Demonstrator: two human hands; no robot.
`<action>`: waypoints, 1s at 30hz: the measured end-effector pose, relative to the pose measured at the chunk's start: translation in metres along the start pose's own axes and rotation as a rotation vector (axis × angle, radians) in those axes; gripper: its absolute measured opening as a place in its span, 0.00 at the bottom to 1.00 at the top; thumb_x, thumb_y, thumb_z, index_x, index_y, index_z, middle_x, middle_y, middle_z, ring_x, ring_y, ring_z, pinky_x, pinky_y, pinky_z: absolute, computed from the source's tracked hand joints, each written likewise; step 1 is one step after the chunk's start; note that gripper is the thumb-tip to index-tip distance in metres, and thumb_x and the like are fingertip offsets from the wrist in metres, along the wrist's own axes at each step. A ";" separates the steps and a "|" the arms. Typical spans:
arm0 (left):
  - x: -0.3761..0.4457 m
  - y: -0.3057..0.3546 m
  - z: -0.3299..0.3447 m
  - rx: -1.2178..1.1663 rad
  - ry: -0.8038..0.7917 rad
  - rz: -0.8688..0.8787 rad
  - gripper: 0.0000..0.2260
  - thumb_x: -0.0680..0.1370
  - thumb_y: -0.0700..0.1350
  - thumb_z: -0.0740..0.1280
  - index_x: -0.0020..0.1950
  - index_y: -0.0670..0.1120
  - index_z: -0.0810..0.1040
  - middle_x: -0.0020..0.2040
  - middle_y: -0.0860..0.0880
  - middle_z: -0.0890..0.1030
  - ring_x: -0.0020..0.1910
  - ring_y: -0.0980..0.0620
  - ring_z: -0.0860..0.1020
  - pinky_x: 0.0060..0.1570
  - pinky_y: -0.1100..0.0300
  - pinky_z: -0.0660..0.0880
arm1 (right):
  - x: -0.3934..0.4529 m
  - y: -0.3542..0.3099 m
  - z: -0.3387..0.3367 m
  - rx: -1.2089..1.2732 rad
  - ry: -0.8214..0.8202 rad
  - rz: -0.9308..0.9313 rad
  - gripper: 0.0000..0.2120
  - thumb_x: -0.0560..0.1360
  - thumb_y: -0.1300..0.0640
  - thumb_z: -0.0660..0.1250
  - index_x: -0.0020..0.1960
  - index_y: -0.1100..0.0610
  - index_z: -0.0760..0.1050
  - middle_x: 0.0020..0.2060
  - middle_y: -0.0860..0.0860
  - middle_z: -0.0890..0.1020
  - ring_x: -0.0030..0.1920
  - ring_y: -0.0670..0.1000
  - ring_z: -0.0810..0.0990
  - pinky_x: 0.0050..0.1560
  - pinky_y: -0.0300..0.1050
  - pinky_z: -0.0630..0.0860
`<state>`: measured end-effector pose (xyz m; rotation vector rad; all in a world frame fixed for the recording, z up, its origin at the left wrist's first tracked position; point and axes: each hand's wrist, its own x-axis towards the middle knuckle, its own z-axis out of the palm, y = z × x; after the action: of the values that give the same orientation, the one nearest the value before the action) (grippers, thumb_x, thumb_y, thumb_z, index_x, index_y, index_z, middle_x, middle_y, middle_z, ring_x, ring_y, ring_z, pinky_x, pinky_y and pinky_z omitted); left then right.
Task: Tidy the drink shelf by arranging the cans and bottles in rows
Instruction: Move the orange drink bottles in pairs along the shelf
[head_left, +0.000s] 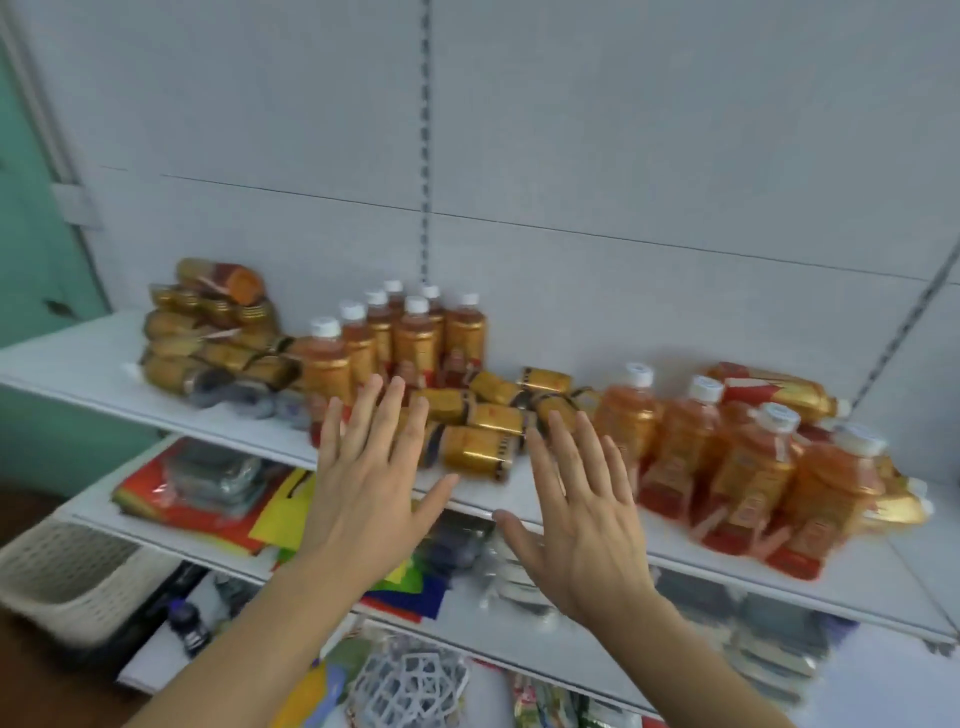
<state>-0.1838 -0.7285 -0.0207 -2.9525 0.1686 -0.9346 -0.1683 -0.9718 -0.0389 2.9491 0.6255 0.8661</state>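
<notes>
Both the left hand (363, 486) and right hand (582, 512) are hovering wide open and holding nothing before the toppled gold cans (480, 421) lying mid-shelf between the upright orange white-capped bottles (400, 338), so gathering seems about to begin, likely calling for gripping one can.

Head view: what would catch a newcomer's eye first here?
Two open hands, left hand and right hand, are raised with fingers spread before the white shelf. Behind them gold cans lie toppled mid-shelf, between upright orange bottles at the back and another bottle cluster on the right.
</notes>
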 end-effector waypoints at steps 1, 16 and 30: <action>-0.008 -0.024 -0.003 0.016 -0.007 -0.031 0.38 0.82 0.68 0.55 0.83 0.43 0.65 0.85 0.41 0.58 0.86 0.41 0.50 0.80 0.33 0.53 | 0.010 -0.023 0.002 0.017 0.006 -0.020 0.41 0.84 0.30 0.52 0.85 0.58 0.59 0.86 0.58 0.54 0.86 0.61 0.47 0.82 0.68 0.57; -0.067 -0.283 -0.001 0.089 -0.089 -0.334 0.36 0.83 0.68 0.53 0.83 0.46 0.65 0.85 0.42 0.61 0.85 0.41 0.54 0.81 0.35 0.53 | 0.142 -0.276 0.058 0.167 -0.042 -0.230 0.40 0.85 0.30 0.48 0.86 0.57 0.58 0.85 0.57 0.57 0.86 0.59 0.46 0.83 0.66 0.55; 0.040 -0.432 0.070 0.042 -0.138 -0.350 0.37 0.83 0.70 0.46 0.86 0.49 0.59 0.85 0.45 0.59 0.85 0.43 0.54 0.83 0.38 0.50 | 0.336 -0.358 0.127 0.198 0.013 -0.173 0.39 0.84 0.31 0.49 0.85 0.57 0.59 0.84 0.59 0.60 0.86 0.61 0.50 0.84 0.65 0.52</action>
<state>-0.0710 -0.3032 -0.0243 -3.0479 -0.3789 -0.7431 0.0216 -0.5022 -0.0134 3.0000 1.0052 0.8534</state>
